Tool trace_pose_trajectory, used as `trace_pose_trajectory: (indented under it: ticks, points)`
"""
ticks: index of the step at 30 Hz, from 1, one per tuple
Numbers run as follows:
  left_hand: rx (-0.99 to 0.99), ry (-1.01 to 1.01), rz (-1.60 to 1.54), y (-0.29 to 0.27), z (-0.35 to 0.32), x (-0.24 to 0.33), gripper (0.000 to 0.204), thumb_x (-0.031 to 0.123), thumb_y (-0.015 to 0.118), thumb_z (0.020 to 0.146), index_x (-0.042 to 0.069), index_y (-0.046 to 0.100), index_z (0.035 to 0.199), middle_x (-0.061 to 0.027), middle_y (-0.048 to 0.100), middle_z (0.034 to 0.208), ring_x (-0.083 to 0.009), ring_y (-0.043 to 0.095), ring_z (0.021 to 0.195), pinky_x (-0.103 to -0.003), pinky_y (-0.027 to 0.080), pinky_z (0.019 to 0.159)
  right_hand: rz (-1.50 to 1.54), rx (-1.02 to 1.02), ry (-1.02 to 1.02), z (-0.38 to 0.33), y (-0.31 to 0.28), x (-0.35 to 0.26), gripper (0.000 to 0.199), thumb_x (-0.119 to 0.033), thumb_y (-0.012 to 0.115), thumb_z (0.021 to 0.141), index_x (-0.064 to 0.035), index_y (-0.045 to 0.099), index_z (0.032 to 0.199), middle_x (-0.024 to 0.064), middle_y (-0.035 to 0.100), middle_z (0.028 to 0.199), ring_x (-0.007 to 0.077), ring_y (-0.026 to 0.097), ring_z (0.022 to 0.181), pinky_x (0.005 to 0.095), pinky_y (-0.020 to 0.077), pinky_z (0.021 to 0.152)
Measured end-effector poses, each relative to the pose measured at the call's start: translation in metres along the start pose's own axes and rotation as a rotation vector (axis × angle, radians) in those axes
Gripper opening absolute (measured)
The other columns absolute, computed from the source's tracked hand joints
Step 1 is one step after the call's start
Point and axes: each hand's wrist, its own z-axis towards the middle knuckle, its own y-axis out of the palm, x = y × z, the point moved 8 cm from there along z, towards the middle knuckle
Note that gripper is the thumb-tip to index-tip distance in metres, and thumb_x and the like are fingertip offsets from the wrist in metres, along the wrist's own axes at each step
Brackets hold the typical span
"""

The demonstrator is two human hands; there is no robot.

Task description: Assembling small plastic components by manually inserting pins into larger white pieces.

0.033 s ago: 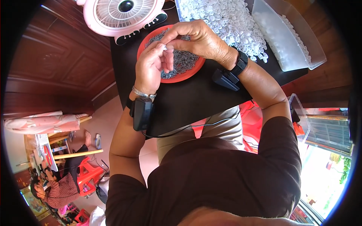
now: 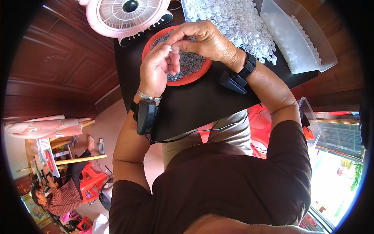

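I have both hands together in the upper middle of the frame, above a round red bowl (image 2: pixel 185 82). My left hand (image 2: pixel 154 74) pinches a small white piece (image 2: pixel 170 49) at the tips of its thumb and forefinger, with the other fingers loosely curled. My right hand (image 2: pixel 208 41) comes in from the right, its thumb and forefinger bent down to that same spot; I cannot tell whether it grips the piece too, because the fingertips overlap there.

Under my hands the bowl holds a heap of small grey pieces (image 2: pixel 191 65). It stands on a black table (image 2: pixel 187 107). At the top of the frame, right of the bowl, lies a big heap of white plastic bits (image 2: pixel 241 25), some spilling toward my right wrist. Beside it, at upper right, a see-through bin (image 2: pixel 290 48) sits tilted, with more white bits showing. A pink fan (image 2: pixel 126 17) stands at upper left, near the bowl.

I wear a silver bracelet (image 2: pixel 148 96) and a black box (image 2: pixel 147 119) on my left wrist, and a black strap (image 2: pixel 248 65) on my right. At lower left, another person (image 2: pixel 66 199) sits near a red stool (image 2: pixel 91 181).
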Motion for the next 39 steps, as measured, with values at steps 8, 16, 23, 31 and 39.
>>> trace_pose_trajectory:
  ticks: [8,16,23,31,39]
  points:
    - [0.185,0.113,-0.082,-0.031,0.000,0.018,0.014,0.021,0.051,0.088,0.008,0.050,0.082,-0.0025,0.048,0.062,-0.0142,0.048,0.051,-0.024,0.032,0.047,-0.400,-0.093,0.273,-0.006,-0.025,0.050,0.013,-0.008,0.066,0.078,-0.0046,0.068,0.091,0.0054,0.064,0.088,0.0166,0.062,0.078,0.0272,0.0498,0.072]
    - [0.207,0.129,-0.056,-0.047,0.003,0.018,0.017,0.024,0.050,0.088,0.009,0.050,0.080,-0.0039,0.047,0.066,-0.0158,0.046,0.056,-0.025,0.032,0.049,-0.799,-0.311,0.094,-0.014,-0.010,0.058,0.012,-0.013,0.067,0.071,-0.0100,0.068,0.083,0.0004,0.059,0.087,0.0217,0.052,0.094,0.0320,0.0464,0.081]
    - [0.236,0.098,0.002,-0.041,0.002,0.016,0.015,0.023,0.050,0.087,0.008,0.050,0.081,-0.0029,0.049,0.065,-0.0142,0.048,0.055,-0.024,0.034,0.050,-0.732,-0.271,0.037,-0.011,-0.002,0.049,0.015,-0.012,0.067,0.073,-0.0104,0.067,0.088,0.0013,0.059,0.088,0.0224,0.053,0.094,0.0334,0.0475,0.081]
    - [0.248,0.115,0.002,-0.042,0.002,0.016,0.016,0.021,0.050,0.086,0.007,0.050,0.081,-0.0028,0.050,0.064,-0.0133,0.050,0.053,-0.023,0.035,0.049,-0.654,-0.266,0.002,-0.010,0.007,0.052,0.019,-0.009,0.067,0.073,-0.0124,0.068,0.092,0.0029,0.062,0.091,0.0239,0.056,0.094,0.0347,0.0483,0.082]
    - [0.245,0.096,0.007,-0.041,0.002,0.014,0.015,0.021,0.050,0.086,0.006,0.050,0.082,-0.0033,0.051,0.064,-0.0137,0.050,0.054,-0.023,0.035,0.050,-0.452,-0.301,0.137,-0.013,0.004,0.069,0.010,-0.009,0.065,0.076,-0.0096,0.065,0.086,0.0018,0.059,0.087,0.0229,0.055,0.093,0.0340,0.0460,0.081]
